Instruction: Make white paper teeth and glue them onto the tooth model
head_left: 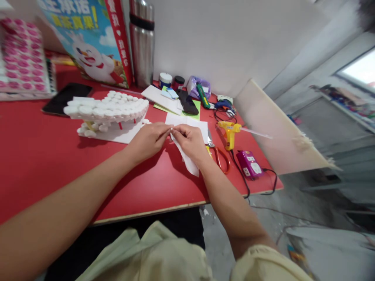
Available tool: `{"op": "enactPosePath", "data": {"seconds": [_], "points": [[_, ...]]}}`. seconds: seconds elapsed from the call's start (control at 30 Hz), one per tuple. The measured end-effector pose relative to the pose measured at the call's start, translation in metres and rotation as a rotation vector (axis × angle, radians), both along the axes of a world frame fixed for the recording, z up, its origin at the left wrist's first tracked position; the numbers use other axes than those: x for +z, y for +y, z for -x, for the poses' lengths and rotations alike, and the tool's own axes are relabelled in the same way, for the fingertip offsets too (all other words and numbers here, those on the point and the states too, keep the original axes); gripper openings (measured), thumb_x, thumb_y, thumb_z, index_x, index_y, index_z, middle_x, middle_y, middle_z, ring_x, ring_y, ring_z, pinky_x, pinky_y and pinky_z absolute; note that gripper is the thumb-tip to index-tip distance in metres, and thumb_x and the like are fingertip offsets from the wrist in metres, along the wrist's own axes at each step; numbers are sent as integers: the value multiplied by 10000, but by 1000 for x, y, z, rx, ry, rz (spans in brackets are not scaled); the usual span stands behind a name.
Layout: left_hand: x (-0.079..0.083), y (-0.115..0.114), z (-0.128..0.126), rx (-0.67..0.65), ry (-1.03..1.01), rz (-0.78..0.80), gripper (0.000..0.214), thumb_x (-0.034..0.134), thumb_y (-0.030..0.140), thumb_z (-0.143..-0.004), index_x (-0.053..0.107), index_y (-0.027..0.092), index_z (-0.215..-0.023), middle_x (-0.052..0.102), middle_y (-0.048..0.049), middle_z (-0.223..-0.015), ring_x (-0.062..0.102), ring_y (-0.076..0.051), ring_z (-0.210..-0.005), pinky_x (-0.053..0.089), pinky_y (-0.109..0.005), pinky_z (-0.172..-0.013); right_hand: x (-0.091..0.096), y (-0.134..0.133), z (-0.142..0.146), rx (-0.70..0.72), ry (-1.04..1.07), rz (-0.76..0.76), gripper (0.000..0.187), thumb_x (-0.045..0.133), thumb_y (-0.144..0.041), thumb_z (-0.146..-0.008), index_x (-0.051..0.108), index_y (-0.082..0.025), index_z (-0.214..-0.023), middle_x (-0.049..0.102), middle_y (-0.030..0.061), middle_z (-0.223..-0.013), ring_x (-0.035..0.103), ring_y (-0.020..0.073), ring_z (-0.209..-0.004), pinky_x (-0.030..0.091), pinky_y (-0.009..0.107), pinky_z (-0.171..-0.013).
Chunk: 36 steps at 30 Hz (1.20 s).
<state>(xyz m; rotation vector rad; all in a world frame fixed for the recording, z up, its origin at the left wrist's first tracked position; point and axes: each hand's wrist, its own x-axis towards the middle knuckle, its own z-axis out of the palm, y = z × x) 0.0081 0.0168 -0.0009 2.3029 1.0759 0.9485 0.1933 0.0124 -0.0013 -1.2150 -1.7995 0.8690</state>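
My left hand (150,140) and my right hand (190,139) meet fingertip to fingertip above the red table, both closed in a pinch. Between them is a strip of thin white tissue paper (190,164), its loose end hanging below my right palm toward the table. The pinched end is mostly covered by my fingers. Left of my left hand stands a white model (108,109) built of small rounded white pieces on a flat white base, with short red posts under its upper part. Behind my right hand lies a white sheet (187,121).
A yellow glue gun (230,132) rests on the right beside orange-handled scissors (222,160). Its cord runs near a purple power socket box (250,164). Behind stand a steel flask (142,47), small jars and a green cutter (202,95). A dark tablet (67,97) lies at left.
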Motion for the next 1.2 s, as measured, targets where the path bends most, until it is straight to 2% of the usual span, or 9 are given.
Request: {"op": "enactPosePath", "data": {"seconds": [0.2, 0.47, 0.6, 0.77, 1.0, 1.2], "points": [[-5, -1, -2, -5, 56, -61, 384, 392, 288, -1046, 727, 109, -1100, 743, -129, -952, 657, -231, -853, 478, -338, -816, 6, -5, 1, -13, -107, -81, 217, 561, -262, -952, 702, -196, -801, 685, 16, -747, 584, 166, -719, 412, 288, -725], [-7, 2, 1, -58, 70, -54, 341, 419, 238, -1013, 732, 102, -1005, 727, -119, -886, 637, -219, -789, 451, -326, -761, 9, -3, -2, 26, -153, -95, 236, 580, -247, -945, 636, -196, -721, 611, -20, -661, 505, 137, -641, 367, 281, -677], [-9, 3, 1, -4, 111, -104, 350, 423, 214, -987, 742, 91, -1063, 706, -123, -884, 623, -232, -810, 452, -337, -760, 7, -2, -2, 23, -177, -86, 249, 593, -256, -948, 632, -187, -712, 570, -24, -642, 485, 135, -637, 348, 285, -659], [-9, 1, -1, 48, 132, -133, 347, 437, 226, -980, 749, 112, -1080, 676, -115, -891, 609, -242, -830, 438, -340, -721, 4, -1, -1, 21, -121, -76, 249, 604, -285, -950, 638, -185, -725, 561, -23, -651, 488, 135, -647, 353, 283, -651], [-8, 2, -2, 31, 130, -167, 300, 433, 212, -1000, 715, 115, -964, 645, -107, -860, 592, -229, -802, 419, -333, -697, 2, 3, -1, 24, 11, -14, 244, 625, -331, -924, 653, -185, -730, 592, -26, -631, 487, 123, -598, 360, 273, -611], [-12, 5, -1, 12, 266, -260, 282, 424, 174, -1008, 697, 104, -990, 659, -125, -899, 612, -230, -784, 435, -333, -686, 4, 3, -3, 24, -9, -5, 302, 624, -319, -905, 598, -190, -633, 546, -30, -584, 462, 118, -586, 351, 282, -609]]}}
